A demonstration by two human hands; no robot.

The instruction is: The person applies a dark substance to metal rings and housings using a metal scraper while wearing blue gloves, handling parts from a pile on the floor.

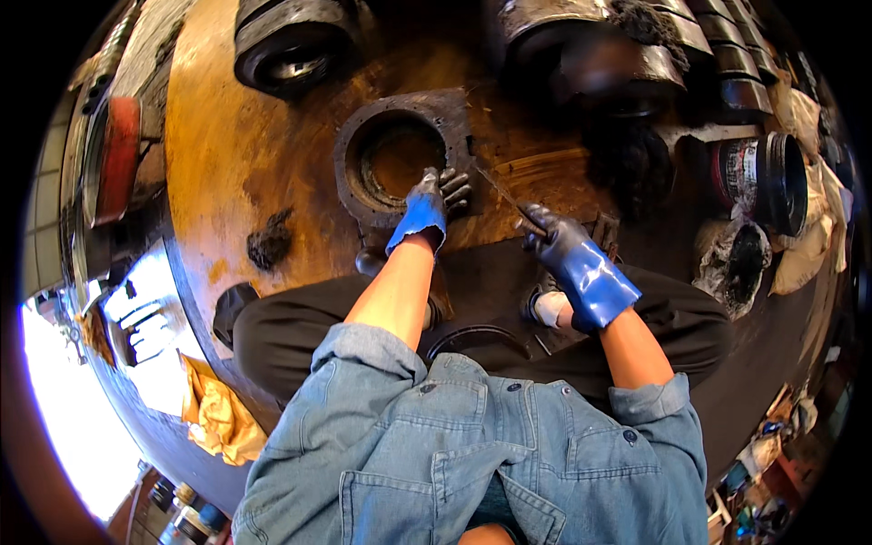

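A dark, greasy metal housing point(352, 173) with a wide round opening and a flat flange with bolt holes lies in front of me. My left hand point(438, 198), in a blue glove blackened at the fingers, rests on its near right rim, fingers apart. In my right hand point(565, 243), gloved alike, is a thin, long tool point(500, 189), perhaps a file or scraper. The fingers wrap its near end, and its tip points up-left to the flange's right edge. Grip and exact tool kind are partly hidden.
Dark cylindrical metal parts point(295, 45) stand at the far side, with more ribbed ones point(677, 36) at far right. A black clump point(270, 241) lies left on the oily brown surface. An open can point(783, 184) lies at right; crumpled yellow paper point(222, 413) is at lower left.
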